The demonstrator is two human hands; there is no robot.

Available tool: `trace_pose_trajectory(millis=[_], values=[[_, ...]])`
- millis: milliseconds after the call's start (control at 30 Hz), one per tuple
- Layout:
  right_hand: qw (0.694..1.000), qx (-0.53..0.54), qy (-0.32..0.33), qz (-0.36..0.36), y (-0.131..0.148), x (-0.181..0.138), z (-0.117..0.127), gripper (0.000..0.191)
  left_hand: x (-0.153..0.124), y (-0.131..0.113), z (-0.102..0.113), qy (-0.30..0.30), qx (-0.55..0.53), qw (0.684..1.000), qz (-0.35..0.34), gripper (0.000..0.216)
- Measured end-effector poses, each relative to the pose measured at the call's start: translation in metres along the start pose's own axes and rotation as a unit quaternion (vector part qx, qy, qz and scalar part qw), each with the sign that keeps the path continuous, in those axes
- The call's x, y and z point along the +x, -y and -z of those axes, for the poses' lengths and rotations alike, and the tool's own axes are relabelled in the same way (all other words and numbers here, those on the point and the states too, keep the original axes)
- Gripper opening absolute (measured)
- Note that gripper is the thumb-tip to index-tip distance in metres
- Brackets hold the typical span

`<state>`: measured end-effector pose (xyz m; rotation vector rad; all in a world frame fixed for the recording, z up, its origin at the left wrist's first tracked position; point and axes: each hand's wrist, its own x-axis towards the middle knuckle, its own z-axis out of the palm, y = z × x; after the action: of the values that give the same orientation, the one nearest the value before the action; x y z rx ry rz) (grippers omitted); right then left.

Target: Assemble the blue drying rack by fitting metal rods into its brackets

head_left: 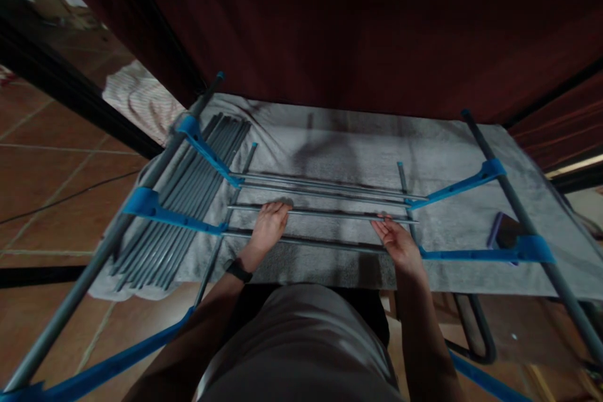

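Observation:
A thin grey metal tube runs crosswise in front of me, its ends lying between the two sides of a rack. My left hand, back upward, is closed over its left part. Near its right end my right hand holds the same tube from below, between thumb and fingers. Beyond it, other crosswise tubes sit close together at the far blue brackets. A lower crosswise tube joins the near left blue bracket and the near right blue bracket.
On the left of the towel-covered table lies a bundle of several loose grey tubes. Thick upright poles flank my arms. A purple-edged dark object rests at the right. A dark red curtain hangs behind.

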<state>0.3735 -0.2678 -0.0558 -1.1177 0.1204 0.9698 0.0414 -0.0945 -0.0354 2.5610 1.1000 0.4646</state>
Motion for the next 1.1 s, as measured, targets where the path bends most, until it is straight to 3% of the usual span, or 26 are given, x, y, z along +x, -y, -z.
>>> trace_pose_trajectory(millis=[167, 333, 467, 567, 633, 667, 767, 833, 867, 933, 1033, 1100], values=[[1.000, 0.009, -0.004, -0.021, -0.009, -0.001, -0.004, 0.020, 0.003, -0.005, 0.001, 0.010, 0.030, 0.999, -0.018, 0.032], [1.000, 0.012, 0.002, 0.000, -0.017, -0.002, -0.005, 0.012, 0.009, -0.016, 0.005, -0.033, 0.013, 0.999, -0.006, 0.035], [1.000, 0.007, -0.007, 0.021, -0.017, 0.002, 0.002, 0.009, 0.005, -0.030, 0.009, -0.084, -0.077, 0.993, 0.015, 0.032], [1.000, 0.007, -0.011, 0.019, -0.016, 0.004, 0.007, 0.007, -0.003, -0.039, 0.006, -0.109, -0.211, 0.969, 0.068, 0.018], [1.000, 0.008, -0.017, 0.020, -0.016, 0.005, 0.009, 0.007, -0.005, -0.042, 0.000, -0.141, -0.343, 0.919, 0.135, 0.007], [1.000, 0.009, -0.020, 0.023, -0.016, 0.005, 0.010, 0.007, -0.005, -0.043, -0.004, -0.158, -0.415, 0.878, 0.178, 0.005], [0.999, 0.007, -0.016, 0.033, -0.016, 0.005, 0.011, 0.008, -0.002, -0.042, -0.011, -0.187, -0.605, 0.710, 0.308, 0.018], [0.999, 0.004, -0.012, 0.030, -0.016, 0.005, 0.012, 0.009, 0.001, -0.038, -0.011, -0.185, -0.691, 0.600, 0.358, 0.025], [1.000, 0.004, -0.011, 0.028, -0.017, 0.005, 0.011, 0.009, 0.003, -0.035, -0.010, -0.182, -0.719, 0.560, 0.369, 0.026], [1.000, 0.005, -0.012, 0.020, -0.017, 0.005, 0.011, 0.008, 0.005, -0.029, -0.005, -0.182, -0.752, 0.513, 0.372, 0.023], [1.000, 0.008, -0.027, 0.014, -0.015, 0.005, 0.010, 0.005, 0.010, -0.020, 0.004, -0.222, -0.762, 0.478, 0.377, 0.006], [0.999, 0.004, -0.038, 0.018, -0.013, 0.007, 0.012, 0.005, 0.013, -0.013, 0.009, -0.251, -0.758, 0.451, 0.399, 0.008]])
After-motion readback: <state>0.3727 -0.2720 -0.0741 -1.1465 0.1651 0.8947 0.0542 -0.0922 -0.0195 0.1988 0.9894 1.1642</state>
